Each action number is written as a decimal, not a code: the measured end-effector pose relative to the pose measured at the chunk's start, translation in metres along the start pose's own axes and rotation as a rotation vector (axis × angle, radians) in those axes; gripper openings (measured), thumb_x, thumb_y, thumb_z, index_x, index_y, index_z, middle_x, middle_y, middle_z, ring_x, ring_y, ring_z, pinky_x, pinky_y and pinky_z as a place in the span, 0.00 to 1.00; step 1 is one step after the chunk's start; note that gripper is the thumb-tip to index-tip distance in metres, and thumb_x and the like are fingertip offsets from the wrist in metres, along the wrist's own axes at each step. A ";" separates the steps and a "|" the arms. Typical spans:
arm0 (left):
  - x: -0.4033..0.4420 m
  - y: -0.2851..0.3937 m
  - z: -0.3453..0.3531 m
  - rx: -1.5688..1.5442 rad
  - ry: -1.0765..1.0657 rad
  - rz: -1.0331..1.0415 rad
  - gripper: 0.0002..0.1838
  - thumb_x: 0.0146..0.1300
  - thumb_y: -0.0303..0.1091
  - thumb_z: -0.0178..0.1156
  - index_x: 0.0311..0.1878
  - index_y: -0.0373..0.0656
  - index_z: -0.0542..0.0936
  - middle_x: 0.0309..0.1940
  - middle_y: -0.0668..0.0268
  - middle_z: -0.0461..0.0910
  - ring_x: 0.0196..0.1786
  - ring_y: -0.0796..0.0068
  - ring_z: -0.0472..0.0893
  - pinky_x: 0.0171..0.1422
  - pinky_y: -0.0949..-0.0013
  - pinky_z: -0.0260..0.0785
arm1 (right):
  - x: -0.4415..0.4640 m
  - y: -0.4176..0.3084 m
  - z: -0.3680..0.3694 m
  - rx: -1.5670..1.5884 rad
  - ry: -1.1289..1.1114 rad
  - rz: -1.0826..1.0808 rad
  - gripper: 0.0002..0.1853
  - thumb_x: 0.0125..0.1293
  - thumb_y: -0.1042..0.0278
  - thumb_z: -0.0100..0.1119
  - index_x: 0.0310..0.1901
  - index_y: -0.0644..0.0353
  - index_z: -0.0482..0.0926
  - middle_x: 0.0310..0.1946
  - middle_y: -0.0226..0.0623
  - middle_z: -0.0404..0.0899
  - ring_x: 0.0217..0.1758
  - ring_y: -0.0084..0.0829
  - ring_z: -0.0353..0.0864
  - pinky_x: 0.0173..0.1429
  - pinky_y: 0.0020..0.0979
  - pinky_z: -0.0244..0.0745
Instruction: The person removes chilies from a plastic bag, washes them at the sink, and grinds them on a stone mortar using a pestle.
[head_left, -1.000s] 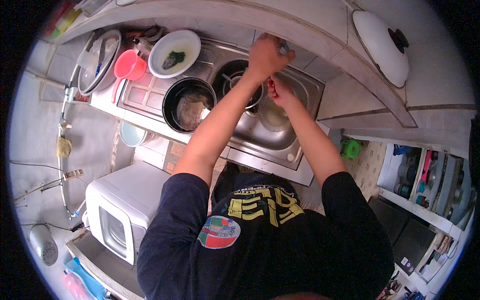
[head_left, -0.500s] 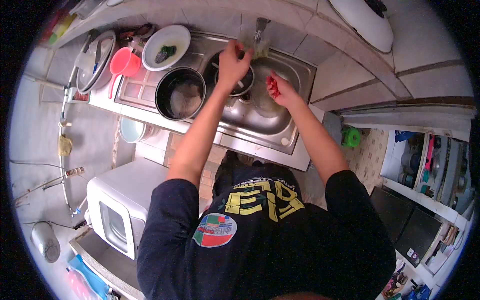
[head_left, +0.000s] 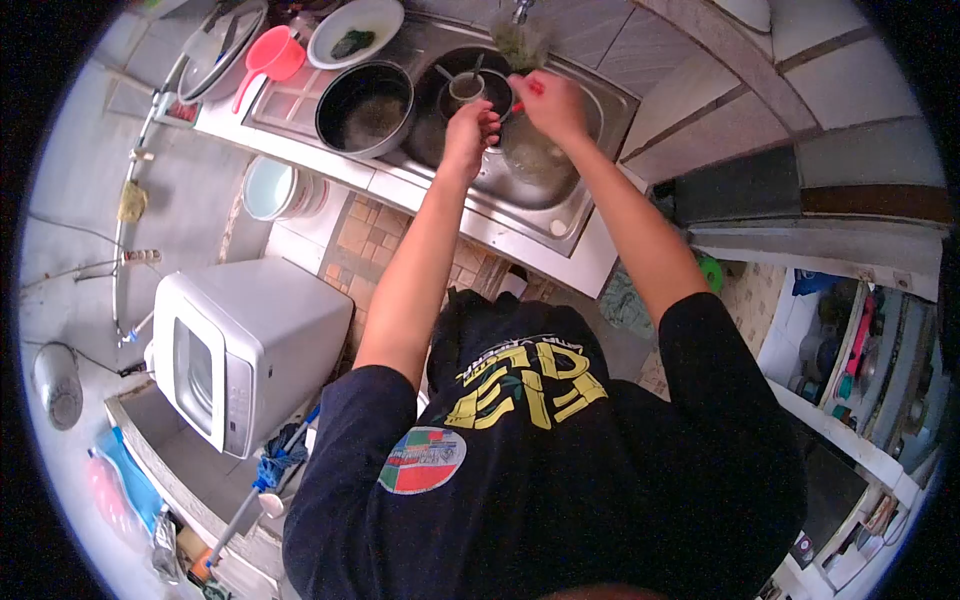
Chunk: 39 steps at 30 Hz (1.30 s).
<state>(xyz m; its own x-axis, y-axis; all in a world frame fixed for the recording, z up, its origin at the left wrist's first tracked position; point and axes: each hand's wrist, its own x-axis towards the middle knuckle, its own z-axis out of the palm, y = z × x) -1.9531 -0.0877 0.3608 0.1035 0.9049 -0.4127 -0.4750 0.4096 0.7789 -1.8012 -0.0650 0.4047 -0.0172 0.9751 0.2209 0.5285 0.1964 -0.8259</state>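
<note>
My left hand (head_left: 472,132) is over the near edge of the sink basin, its fingers loosely curled and slightly apart, with nothing visible in them. To its right, my right hand (head_left: 552,106) is closed on a small red item (head_left: 537,88), slightly blurred and mostly covered by the fingers. Just beyond my left hand, a dark pot (head_left: 490,92) sits in the steel sink (head_left: 540,185) with a small metal cup (head_left: 466,87) in it. Water runs from the faucet (head_left: 521,12) behind the hands.
Left of the basin, a large black pot (head_left: 365,110) stands on the drainboard. Behind it are a white bowl (head_left: 385,28) with something dark green and a red dipper (head_left: 275,55). A white bucket (head_left: 272,188) and a white appliance (head_left: 250,340) are below the counter.
The view has tilted and the sink now appears higher. My left hand has come back from the pot towards the sink's near edge. My right hand has moved left, closer to the pot.
</note>
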 end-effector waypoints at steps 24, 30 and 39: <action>-0.057 0.018 -0.009 0.317 -0.206 0.130 0.24 0.61 0.40 0.61 0.58 0.41 0.72 0.48 0.64 0.80 0.49 0.77 0.78 0.47 0.70 0.70 | -0.039 -0.053 -0.032 -0.313 0.008 -0.297 0.16 0.61 0.54 0.60 0.26 0.59 0.81 0.22 0.41 0.80 0.27 0.42 0.80 0.35 0.39 0.73; -0.065 0.014 -0.018 0.724 -0.270 0.141 0.32 0.58 0.45 0.62 0.63 0.42 0.67 0.51 0.57 0.79 0.53 0.62 0.78 0.54 0.60 0.70 | -0.048 -0.033 -0.027 -0.298 0.192 -0.407 0.15 0.61 0.56 0.61 0.27 0.60 0.81 0.20 0.40 0.78 0.25 0.41 0.79 0.32 0.39 0.72; -0.055 -0.033 -0.043 1.013 -0.196 0.342 0.29 0.56 0.43 0.65 0.57 0.36 0.73 0.49 0.53 0.79 0.49 0.61 0.80 0.57 0.64 0.69 | -0.068 0.014 -0.007 -0.334 -0.189 -0.035 0.17 0.59 0.51 0.58 0.28 0.57 0.84 0.23 0.44 0.81 0.27 0.45 0.80 0.38 0.43 0.75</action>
<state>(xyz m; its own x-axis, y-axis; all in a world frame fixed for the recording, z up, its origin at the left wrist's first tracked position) -1.9807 -0.1556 0.3371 0.2834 0.9550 -0.0877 0.4275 -0.0439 0.9030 -1.7867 -0.1293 0.3818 -0.1799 0.9762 0.1213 0.7714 0.2165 -0.5983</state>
